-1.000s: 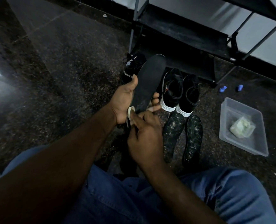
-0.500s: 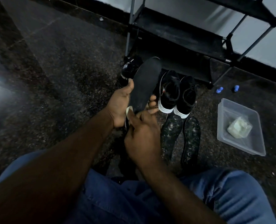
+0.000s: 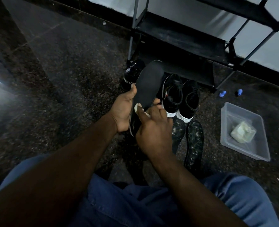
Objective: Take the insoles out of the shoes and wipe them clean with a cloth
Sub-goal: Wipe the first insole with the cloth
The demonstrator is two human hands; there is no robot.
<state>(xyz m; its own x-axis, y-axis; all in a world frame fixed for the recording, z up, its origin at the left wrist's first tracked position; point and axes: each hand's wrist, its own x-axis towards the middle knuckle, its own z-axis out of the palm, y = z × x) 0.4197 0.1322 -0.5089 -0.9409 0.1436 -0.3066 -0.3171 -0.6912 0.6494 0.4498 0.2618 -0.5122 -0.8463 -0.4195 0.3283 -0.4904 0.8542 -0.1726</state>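
**One insole up in the hands, two on the floor**

Head view: the left hand (image 3: 122, 112) grips a black insole (image 3: 149, 86) at the centre of the frame. The thumb lies along its left edge and the fingers (image 3: 157, 101) curl round from behind to its right edge. The insole's long axis runs from lower left to upper right, close to vertical in the frame. Its rounded toe end points up towards the shoe rack (image 3: 176, 36), and its heel end sits low between the two hands. The right hand (image 3: 153, 133) has its fingers curled on a pale cloth (image 3: 138, 106), pinching it against the lower part of the insole.

There are three insoles in all. The other two insoles (image 3: 194, 143) lie side by side on the floor (image 3: 62, 71) at lower right of centre, speckled with pale marks, long axes roughly vertical in the frame.

Three shoes show. A black pair with white soles (image 3: 173, 94) stands just above the floor insoles, and a single black shoe (image 3: 131, 76) with white lettering stands behind the held insole, to the left.

At the right sits one clear plastic container (image 3: 253, 151) holding a pale wad (image 3: 242, 132). Two small blue things (image 3: 222, 93) lie above it, near the rack's foot. Blue jeans (image 3: 119, 202) fill the bottom of the frame.
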